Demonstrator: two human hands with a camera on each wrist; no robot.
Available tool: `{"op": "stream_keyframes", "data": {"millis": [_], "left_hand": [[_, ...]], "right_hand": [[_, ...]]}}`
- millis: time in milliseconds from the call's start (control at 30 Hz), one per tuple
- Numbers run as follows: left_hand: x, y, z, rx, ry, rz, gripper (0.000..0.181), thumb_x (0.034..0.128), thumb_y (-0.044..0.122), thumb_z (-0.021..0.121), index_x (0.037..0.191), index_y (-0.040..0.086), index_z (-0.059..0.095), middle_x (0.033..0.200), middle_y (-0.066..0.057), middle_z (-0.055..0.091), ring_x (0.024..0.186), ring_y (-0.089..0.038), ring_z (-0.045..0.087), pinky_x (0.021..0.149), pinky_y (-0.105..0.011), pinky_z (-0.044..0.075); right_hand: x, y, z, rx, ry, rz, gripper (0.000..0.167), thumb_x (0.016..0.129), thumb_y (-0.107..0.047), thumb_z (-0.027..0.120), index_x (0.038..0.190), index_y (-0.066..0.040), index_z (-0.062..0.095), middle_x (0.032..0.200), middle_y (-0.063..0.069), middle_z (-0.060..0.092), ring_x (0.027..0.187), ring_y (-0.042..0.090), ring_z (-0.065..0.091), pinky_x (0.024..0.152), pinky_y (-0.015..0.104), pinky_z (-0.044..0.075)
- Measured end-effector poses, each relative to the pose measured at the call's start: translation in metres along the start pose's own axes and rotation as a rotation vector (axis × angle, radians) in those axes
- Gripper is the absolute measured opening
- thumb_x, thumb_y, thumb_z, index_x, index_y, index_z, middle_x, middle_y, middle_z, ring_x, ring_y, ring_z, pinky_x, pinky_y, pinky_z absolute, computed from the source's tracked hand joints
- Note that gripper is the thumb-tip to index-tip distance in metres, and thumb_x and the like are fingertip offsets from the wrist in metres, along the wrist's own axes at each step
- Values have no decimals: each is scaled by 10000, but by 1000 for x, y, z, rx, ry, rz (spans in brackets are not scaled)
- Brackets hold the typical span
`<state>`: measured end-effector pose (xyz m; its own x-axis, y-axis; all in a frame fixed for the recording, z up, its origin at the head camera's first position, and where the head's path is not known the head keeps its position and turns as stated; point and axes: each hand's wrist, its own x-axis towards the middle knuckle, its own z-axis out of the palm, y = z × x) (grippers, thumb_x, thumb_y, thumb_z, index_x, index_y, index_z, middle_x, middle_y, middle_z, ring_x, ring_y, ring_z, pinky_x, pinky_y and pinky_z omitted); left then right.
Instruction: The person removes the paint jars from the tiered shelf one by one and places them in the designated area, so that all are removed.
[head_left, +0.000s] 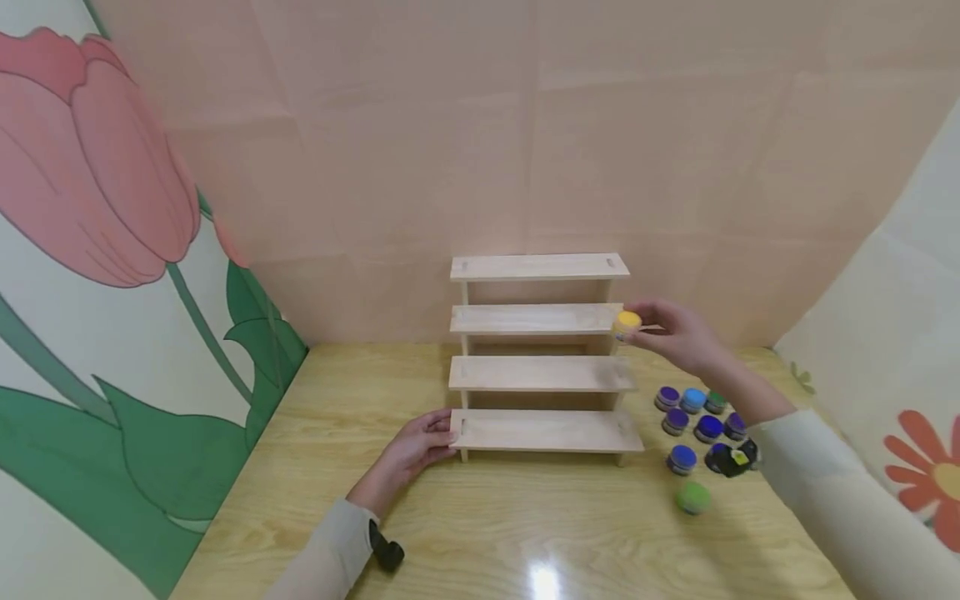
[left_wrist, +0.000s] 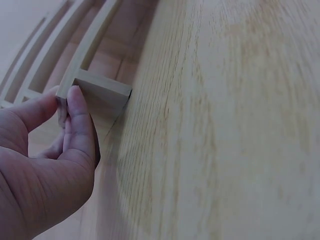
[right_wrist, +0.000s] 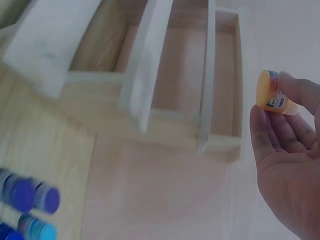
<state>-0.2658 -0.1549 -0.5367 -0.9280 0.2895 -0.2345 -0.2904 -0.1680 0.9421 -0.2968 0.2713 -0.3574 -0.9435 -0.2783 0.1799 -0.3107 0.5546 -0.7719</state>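
Note:
A pale wooden rack [head_left: 543,431] with several stepped shelves stands on the table against the back wall. At its lowest shelf, my left hand [head_left: 416,443] pinches the left end between thumb and fingers, as the left wrist view shows the shelf edge [left_wrist: 70,82] up close. My right hand [head_left: 678,337] holds a small jar with a yellow lid [head_left: 627,322] beside the right end of the second shelf from the top. In the right wrist view the yellow-orange jar [right_wrist: 272,95] sits between thumb and fingertips, its printed label partly covered by the thumb.
To the rack's right stand several small jars with purple, blue and green lids, among them a dark blue jar [head_left: 708,429] and a light green jar [head_left: 693,497] nearest the front. The right wrist's black camera [head_left: 733,458] hides part of the group. A pinkish wall covering [head_left: 525,150] hangs behind.

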Motion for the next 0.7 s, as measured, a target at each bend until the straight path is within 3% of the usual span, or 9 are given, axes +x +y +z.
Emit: {"op": "stream_keyframes", "data": {"millis": [267,533,700], "left_hand": [[-1,-1,-2,-7,-9,-5,612,967,-68,586,1519,-97,323,1109,-57,572,879,-135,644,751,-235,578],[-2,0,0,-10,-4,6,620,959,-76,593,1516,-103,321,1139,-84,587,884,-148,652,748,-237,580],[-2,1,0,-3,2,7,616,957,-72,599,1513,-96,335,1155,-96,594,889,-149,658,750,-237,582]], "right_hand": [[-47,29,-15,-30,16,-39,446,998,-202,663,1371,7,535,1295,178,593,1038,-78,584,847,113,515],[-91,66,-21,-56,-2,-10,467,1001,-209,659,1395,-1,520,1321,147,591,1061,-136,557,842,117,519],[-117,89,-23,-34,-10,48,492,1001,-231,659,1413,-10,504,1272,-138,586,1065,-129,559,832,152,537]]}}
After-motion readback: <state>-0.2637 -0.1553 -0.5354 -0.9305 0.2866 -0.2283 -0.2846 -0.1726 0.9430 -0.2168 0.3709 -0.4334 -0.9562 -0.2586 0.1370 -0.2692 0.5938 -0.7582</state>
